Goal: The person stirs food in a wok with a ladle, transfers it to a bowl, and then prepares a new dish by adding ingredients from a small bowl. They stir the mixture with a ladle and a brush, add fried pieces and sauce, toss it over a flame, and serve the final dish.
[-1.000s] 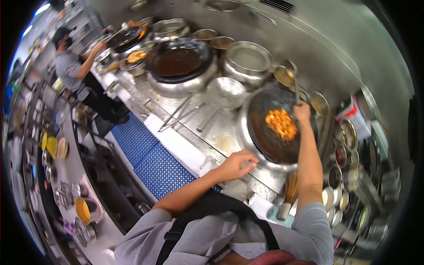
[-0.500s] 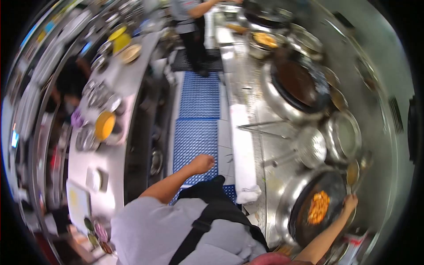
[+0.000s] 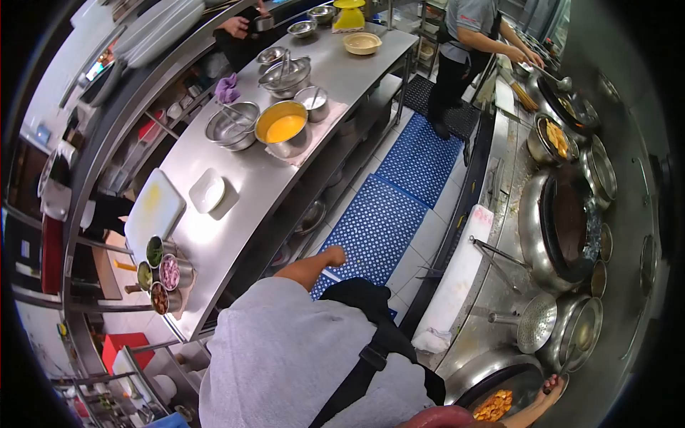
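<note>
My left hand (image 3: pixel 333 257) hangs over the blue floor mat, its fingers curled in and nothing visible in them. At the lower right my right hand (image 3: pixel 553 386) is closed around the handle of a ladle (image 3: pixel 569 359), whose bowl end reaches over a round metal pot (image 3: pixel 581 329). Below that hand is a dark wok (image 3: pixel 524 381) with orange-red pieces of food (image 3: pixel 494 405) in it; the frame edge cuts it off. A perforated strainer (image 3: pixel 536 324) lies just beyond the wok.
A second wok (image 3: pixel 567 228) sits farther along the stove. On the left, a steel table (image 3: pixel 246 207) carries a pot of yellow liquid (image 3: pixel 283 128), a white dish (image 3: pixel 208 191), a cutting board (image 3: pixel 155 207) and several small tins. A co-worker (image 3: pixel 467 50) stands at the far stove.
The view has swung left, showing more of the steel table and less of the near wok. My right hand stays by the wok's far rim; my left hand remains curled.
</note>
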### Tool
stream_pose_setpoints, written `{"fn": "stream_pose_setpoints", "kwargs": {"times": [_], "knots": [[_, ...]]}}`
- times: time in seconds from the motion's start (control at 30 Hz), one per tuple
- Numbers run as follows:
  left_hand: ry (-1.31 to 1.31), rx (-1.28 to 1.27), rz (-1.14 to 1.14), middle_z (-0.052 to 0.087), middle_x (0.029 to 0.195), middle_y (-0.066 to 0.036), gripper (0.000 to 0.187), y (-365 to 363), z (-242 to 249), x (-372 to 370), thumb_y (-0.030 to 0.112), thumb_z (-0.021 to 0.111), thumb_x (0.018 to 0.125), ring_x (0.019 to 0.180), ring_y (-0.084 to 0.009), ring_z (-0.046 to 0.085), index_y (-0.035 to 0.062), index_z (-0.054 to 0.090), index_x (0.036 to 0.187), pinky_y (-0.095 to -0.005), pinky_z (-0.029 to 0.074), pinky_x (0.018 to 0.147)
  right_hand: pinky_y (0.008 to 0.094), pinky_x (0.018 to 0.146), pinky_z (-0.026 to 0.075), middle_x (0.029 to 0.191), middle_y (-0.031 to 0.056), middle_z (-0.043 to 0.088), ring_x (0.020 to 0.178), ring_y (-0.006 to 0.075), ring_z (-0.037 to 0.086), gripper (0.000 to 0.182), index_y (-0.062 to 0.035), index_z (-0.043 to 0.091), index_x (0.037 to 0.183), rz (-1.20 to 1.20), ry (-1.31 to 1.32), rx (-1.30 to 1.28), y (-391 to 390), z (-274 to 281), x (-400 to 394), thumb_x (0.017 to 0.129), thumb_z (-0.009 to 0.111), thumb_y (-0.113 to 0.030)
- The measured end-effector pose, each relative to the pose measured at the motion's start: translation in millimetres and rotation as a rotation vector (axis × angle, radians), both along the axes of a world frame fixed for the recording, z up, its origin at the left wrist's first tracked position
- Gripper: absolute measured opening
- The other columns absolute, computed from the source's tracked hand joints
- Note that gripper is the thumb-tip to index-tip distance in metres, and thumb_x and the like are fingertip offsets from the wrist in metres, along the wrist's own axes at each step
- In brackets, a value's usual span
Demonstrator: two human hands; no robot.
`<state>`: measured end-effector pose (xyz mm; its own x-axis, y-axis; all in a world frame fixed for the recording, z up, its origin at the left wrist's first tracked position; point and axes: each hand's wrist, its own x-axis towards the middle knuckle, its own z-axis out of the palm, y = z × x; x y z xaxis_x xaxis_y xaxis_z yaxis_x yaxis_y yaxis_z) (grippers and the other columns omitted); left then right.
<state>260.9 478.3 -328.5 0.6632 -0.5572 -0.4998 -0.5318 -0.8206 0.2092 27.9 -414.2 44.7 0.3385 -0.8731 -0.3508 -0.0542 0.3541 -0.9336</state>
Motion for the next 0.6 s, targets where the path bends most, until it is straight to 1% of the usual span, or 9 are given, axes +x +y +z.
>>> {"fn": "stream_pose_setpoints", "kwargs": {"times": [0.03, 0.07, 0.1, 0.17, 0.23, 0.3, 0.33, 0.43, 0.6], "knots": [[-0.015, 0.038, 0.037, 0.074, 0.092, -0.018, 0.027, 28.1, 15.4, -19.1, 0.027, 0.057, 0.090, 0.084, -0.0397, 0.071, 0.0097, 0.077, 0.086, -0.0541, 0.055, 0.075, 0.0248, 0.047, 0.040, 0.080, 0.0023, 0.058, 0.062, 0.0095, 0.051, 0.021, 0.0015, 0.062, 0.107, 0.015, -0.048, 0.020, -0.1, -0.4, -1.0, 0.100, 0.058, -0.018], [0.043, 0.092, 0.230, 0.075, 0.093, -0.018, 0.026, 63.3, -29.2, -37.3, 0.026, 0.060, 0.087, 0.089, -0.0384, 0.072, 0.0075, 0.078, 0.087, -0.0507, 0.057, 0.080, 0.0247, 0.047, 0.040, 0.080, 0.0025, 0.058, 0.062, 0.0095, 0.051, 0.022, 0.0022, 0.062, 0.108, 0.030, -0.094, 0.037, 5.0, 4.9, -1.0, 0.100, 0.058, -0.018], [0.167, 0.163, 0.633, 0.076, 0.096, -0.018, 0.028, 76.3, -8.0, -54.8, 0.028, 0.063, 0.085, 0.091, -0.0336, 0.074, 0.0054, 0.079, 0.087, -0.0441, 0.059, 0.080, 0.0246, 0.047, 0.040, 0.081, 0.0027, 0.058, 0.062, 0.0094, 0.051, 0.023, 0.0028, 0.062, 0.109, 0.047, -0.140, 0.052, 7.9, 8.4, -3.4, 0.101, 0.058, -0.018], [0.254, 0.215, 0.779, 0.078, 0.094, -0.016, 0.028, 104.5, 20.7, -86.3, 0.028, 0.066, 0.082, 0.083, -0.0288, 0.076, 0.0046, 0.080, 0.086, -0.0398, 0.060, 0.075, 0.0245, 0.047, 0.040, 0.083, 0.0030, 0.058, 0.063, 0.0094, 0.051, 0.025, 0.0041, 0.061, 0.112, 0.087, -0.222, 0.076, 19.0, 17.6, -9.6, 0.101, 0.058, -0.018], [0.491, 0.181, 0.977, 0.075, 0.107, -0.022, 0.026, 111.8, 34.9, -110.1, 0.011, 0.079, 0.070, 0.104, -0.0295, 0.074, 0.0016, 0.080, 0.094, -0.0419, 0.057, 0.091, 0.0243, 0.047, 0.040, 0.084, 0.0034, 0.059, 0.064, 0.0093, 0.051, 0.027, 0.0054, 0.061, 0.115, 0.131, -0.290, 0.095, 35.5, 27.9, -19.5, 0.101, 0.058, -0.017], [0.498, 0.172, 0.793, 0.076, 0.087, -0.014, 0.018, 111.1, 13.4, -138.1, 0.019, 0.068, 0.081, 0.076, -0.0232, 0.073, 0.0064, 0.080, 0.086, -0.0380, 0.058, 0.071, 0.0242, 0.047, 0.040, 0.086, 0.0038, 0.059, 0.065, 0.0092, 0.051, 0.029, 0.0067, 0.061, 0.118, 0.176, -0.349, 0.113, 54.3, 35.4, -31.5, 0.101, 0.058, -0.017], [0.502, 0.171, 0.701, 0.077, 0.077, -0.010, 0.023, 111.5, 4.7, -150.4, 0.022, 0.062, 0.087, 0.062, -0.0200, 0.072, 0.0088, 0.080, 0.082, -0.0361, 0.059, 0.062, 0.0241, 0.047, 0.041, 0.086, 0.0039, 0.059, 0.065, 0.0092, 0.052, 0.030, 0.0073, 0.060, 0.119, 0.197, -0.375, 0.126, 66.6, 38.7, -36.2, 0.101, 0.058, -0.017], [0.546, 0.156, 0.508, 0.075, 0.071, -0.008, 0.026, 78.6, 17.4, -163.2, 0.025, 0.061, 0.090, 0.056, -0.0175, 0.070, 0.0101, 0.079, 0.077, -0.0343, 0.058, 0.057, 0.0241, 0.048, 0.042, 0.093, 0.0053, 0.059, 0.068, 0.0089, 0.052, 0.036, 0.0119, 0.057, 0.126, 0.269, -0.471, 0.210, 106.5, 36.6, -55.2, 0.102, 0.057, -0.015], [0.376, -0.134, 0.474, 0.073, 0.066, -0.005, 0.027, 69.8, 19.2, -172.7, 0.024, 0.059, 0.086, 0.056, -0.0182, 0.069, 0.0110, 0.077, 0.071, -0.0369, 0.058, 0.062, 0.0242, 0.046, 0.042, 0.093, 0.0070, 0.060, 0.066, 0.0085, 0.052, 0.034, 0.0120, 0.055, 0.124, 0.448, -0.600, 0.306, 202.4, 23.3, -85.6, 0.102, 0.057, -0.014]]}}
